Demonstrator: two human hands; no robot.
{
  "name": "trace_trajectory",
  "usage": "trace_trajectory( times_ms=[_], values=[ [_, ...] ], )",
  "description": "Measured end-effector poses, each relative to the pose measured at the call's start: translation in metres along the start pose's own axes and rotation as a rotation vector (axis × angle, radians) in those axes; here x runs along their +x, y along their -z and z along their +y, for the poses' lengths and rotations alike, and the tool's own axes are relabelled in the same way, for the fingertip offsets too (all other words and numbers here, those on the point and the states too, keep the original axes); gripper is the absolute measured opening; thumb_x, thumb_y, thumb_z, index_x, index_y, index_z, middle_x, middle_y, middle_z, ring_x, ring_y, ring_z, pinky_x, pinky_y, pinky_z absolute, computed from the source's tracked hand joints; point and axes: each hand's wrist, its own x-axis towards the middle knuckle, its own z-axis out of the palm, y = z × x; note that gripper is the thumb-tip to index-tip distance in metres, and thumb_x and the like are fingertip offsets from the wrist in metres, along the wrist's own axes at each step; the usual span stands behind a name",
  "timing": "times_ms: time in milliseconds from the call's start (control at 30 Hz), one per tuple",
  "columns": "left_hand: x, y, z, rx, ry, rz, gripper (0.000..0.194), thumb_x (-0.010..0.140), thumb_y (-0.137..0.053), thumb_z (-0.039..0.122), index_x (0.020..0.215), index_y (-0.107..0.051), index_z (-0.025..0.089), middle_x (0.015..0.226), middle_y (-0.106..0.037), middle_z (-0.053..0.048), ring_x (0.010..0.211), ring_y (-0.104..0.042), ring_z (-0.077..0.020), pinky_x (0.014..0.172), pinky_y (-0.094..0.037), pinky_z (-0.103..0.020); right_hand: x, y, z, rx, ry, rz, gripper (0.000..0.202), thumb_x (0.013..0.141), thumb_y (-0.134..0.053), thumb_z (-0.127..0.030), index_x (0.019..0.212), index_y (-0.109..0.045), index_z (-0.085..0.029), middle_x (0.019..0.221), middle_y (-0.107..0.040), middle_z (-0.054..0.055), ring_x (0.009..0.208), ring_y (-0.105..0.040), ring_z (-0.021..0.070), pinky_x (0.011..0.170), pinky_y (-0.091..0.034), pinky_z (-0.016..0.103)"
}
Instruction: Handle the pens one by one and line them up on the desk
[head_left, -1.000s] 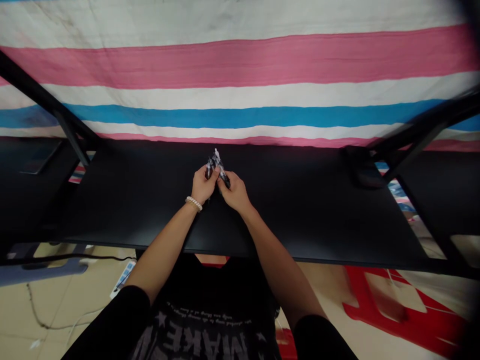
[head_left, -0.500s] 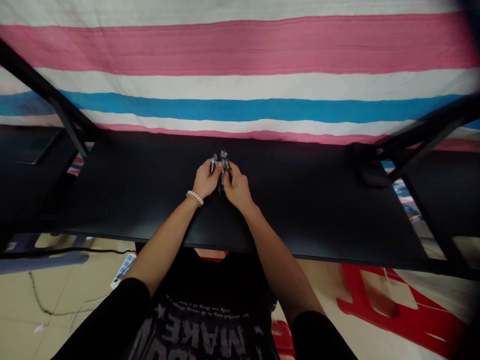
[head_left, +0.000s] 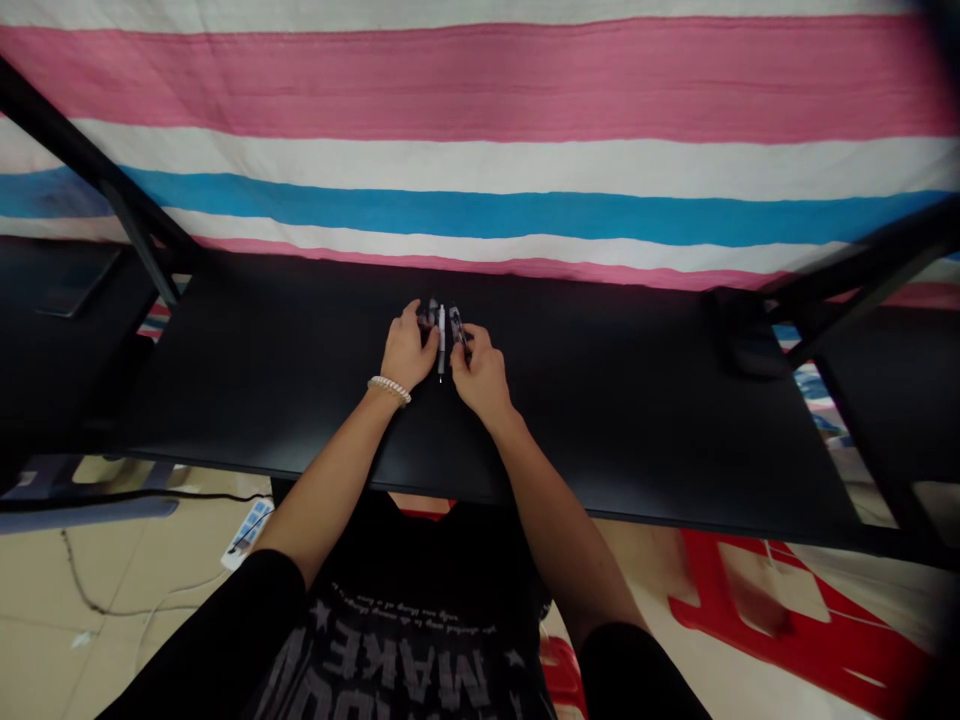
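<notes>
A slim pen with a clear or white barrel (head_left: 442,340) lies on the black tabletop (head_left: 600,400), upright in the view, between my two hands. My left hand (head_left: 406,348), with a beaded bracelet at the wrist, is closed round dark pens (head_left: 427,316) just left of it. On the other side my right hand (head_left: 480,370) grips dark pens (head_left: 457,325) with thumb and fingers. How many pens each hand has cannot be made out.
Striped cloth (head_left: 480,90) hangs behind the table. A dark object (head_left: 746,335) sits at the right end, near black metal struts. Below are a red stool (head_left: 795,620), a power strip (head_left: 247,535) and cables on the floor.
My hands have moved slightly apart. The pens, bunched together before, now show as two groups in my hands with a single pen between them.
</notes>
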Motion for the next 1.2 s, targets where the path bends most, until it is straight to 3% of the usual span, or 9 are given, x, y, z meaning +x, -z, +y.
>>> trace_trajectory(
  times_ms=[267, 433, 533, 633, 733, 833, 933, 1067, 1200],
  values=[
    [0.003, 0.001, -0.003, -0.065, -0.001, 0.056, 0.037, 0.094, -0.061, 0.027, 0.127, -0.058, 0.011, 0.118, -0.063, -0.018, 0.100, -0.064, -0.0234, 0.088, -0.054, -0.037, 0.001, 0.005, 0.000, 0.062, -0.047, 0.006, 0.034, 0.094, -0.044, -0.026, 0.126, -0.051, -0.016, 0.079, -0.070, 0.007, 0.067, -0.067, 0.0213, 0.070, -0.050, 0.035],
    [0.004, 0.007, -0.007, -0.094, -0.039, 0.034, 0.023, 0.094, -0.060, 0.025, 0.113, -0.064, 0.013, 0.114, -0.063, -0.016, 0.098, -0.067, -0.0219, 0.086, -0.057, -0.036, 0.001, 0.006, -0.001, 0.051, -0.035, 0.021, 0.026, 0.095, -0.047, -0.029, 0.117, -0.055, -0.019, 0.078, -0.067, 0.005, 0.069, -0.064, 0.0200, 0.072, -0.048, 0.035],
    [0.003, 0.010, -0.012, -0.121, -0.079, 0.020, 0.019, 0.094, -0.061, 0.025, 0.109, -0.065, 0.014, 0.112, -0.064, -0.015, 0.096, -0.068, -0.0218, 0.086, -0.060, -0.038, 0.000, 0.006, -0.001, 0.075, -0.002, -0.013, 0.024, 0.094, -0.054, -0.036, 0.110, -0.059, -0.019, 0.077, -0.066, 0.004, 0.068, -0.062, 0.0182, 0.070, -0.048, 0.033],
    [-0.002, 0.015, -0.016, -0.162, -0.115, 0.013, 0.018, 0.093, -0.062, 0.025, 0.108, -0.066, 0.014, 0.111, -0.064, -0.014, 0.099, -0.069, -0.0218, 0.088, -0.061, -0.039, 0.001, 0.007, 0.002, 0.133, 0.012, -0.073, 0.027, 0.086, -0.068, -0.041, 0.102, -0.064, -0.019, 0.071, -0.063, 0.000, 0.062, -0.058, 0.0149, 0.064, -0.047, 0.030],
    [-0.013, 0.025, -0.020, -0.233, -0.119, -0.008, 0.022, 0.093, -0.063, 0.028, 0.110, -0.066, 0.015, 0.112, -0.064, -0.013, 0.103, -0.069, -0.0221, 0.088, -0.062, -0.038, 0.004, 0.010, 0.007, 0.229, -0.032, -0.073, 0.027, 0.080, -0.075, -0.043, 0.092, -0.068, -0.019, 0.067, -0.062, -0.002, 0.059, -0.057, 0.0134, 0.061, -0.047, 0.028],
    [-0.030, 0.038, -0.023, -0.272, -0.152, -0.088, 0.035, 0.090, -0.068, 0.037, 0.118, -0.064, 0.017, 0.121, -0.061, -0.013, 0.109, -0.068, -0.0231, 0.091, -0.061, -0.040, 0.005, 0.013, 0.012, 0.355, -0.149, 0.038, 0.030, 0.085, -0.067, -0.048, 0.087, -0.068, -0.018, 0.070, -0.064, 0.001, 0.057, -0.058, 0.0133, 0.055, -0.048, 0.028],
    [-0.042, 0.049, -0.024, -0.138, -0.289, -0.216, 0.054, 0.082, -0.078, 0.043, 0.128, -0.061, 0.020, 0.133, -0.057, -0.013, 0.122, -0.061, -0.0268, 0.103, -0.055, -0.047, 0.000, 0.018, 0.012, 0.330, -0.212, 0.148, 0.032, 0.092, -0.057, -0.048, 0.093, -0.066, -0.017, 0.079, -0.066, 0.005, 0.059, -0.060, 0.0150, 0.054, -0.051, 0.030],
    [-0.043, 0.053, -0.024, 0.035, -0.404, -0.293, 0.070, 0.072, -0.087, 0.042, 0.133, -0.059, 0.022, 0.136, -0.054, -0.013, 0.130, -0.055, -0.0304, 0.112, -0.047, -0.052, -0.016, 0.019, 0.006, 0.080, -0.044, 0.089, 0.025, 0.089, -0.062, -0.033, 0.108, -0.065, -0.016, 0.095, -0.066, 0.010, 0.077, -0.064, 0.0205, 0.070, -0.057, 0.038],
    [-0.033, 0.046, -0.026, 0.036, -0.428, -0.305, 0.072, 0.070, -0.090, 0.041, 0.132, -0.059, 0.022, 0.131, -0.054, -0.012, 0.124, -0.057, -0.0296, 0.107, -0.051, -0.051, -0.025, 0.014, 0.004, -0.031, 0.079, -0.014, 0.031, 0.088, -0.063, -0.028, 0.117, -0.063, -0.017, 0.113, -0.060, 0.015, 0.087, -0.063, 0.0230, 0.078, -0.058, 0.042]
  ],
)
